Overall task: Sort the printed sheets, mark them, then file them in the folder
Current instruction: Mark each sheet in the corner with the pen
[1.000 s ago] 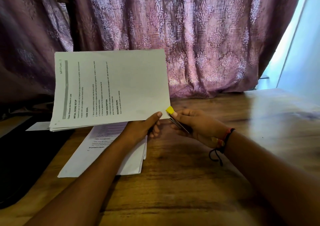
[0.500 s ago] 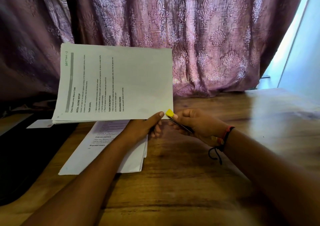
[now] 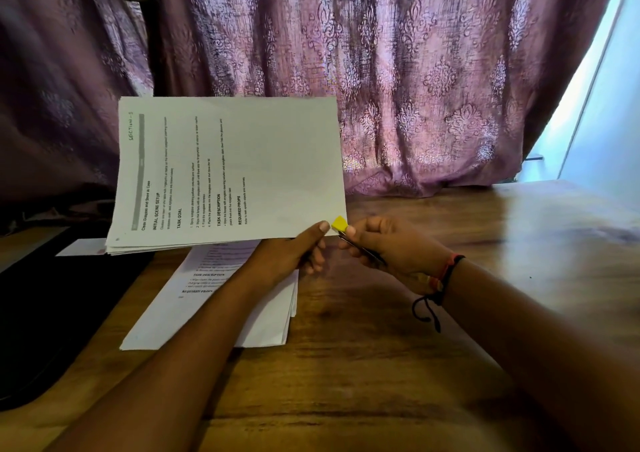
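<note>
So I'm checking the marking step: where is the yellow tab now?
Head view, centre: the yellow tab sits at the lower right corner of the raised sheets, between the left hand and the right hand, which holds a pen.

Patterned mauve curtain (image 3: 415, 71) hangs behind wooden table (image 3: 381, 365); bright window (image 3: 609, 122) at right.

Shows two bare forearms (image 3: 194, 341), uncovered from the left hand (image 3: 287, 261) and the right hand (image 3: 398, 251) back to the lower edge of the view. Wears on the right wrist a thin bracelet (image 3: 449, 269) of red and black thread, with a small yellowish bit on its underside. Carries a knotted black cord (image 3: 425, 310) hanging loose from that bracelet in a short loop and tail, and has short-trimmed thumbnails (image 3: 325, 226).
</note>
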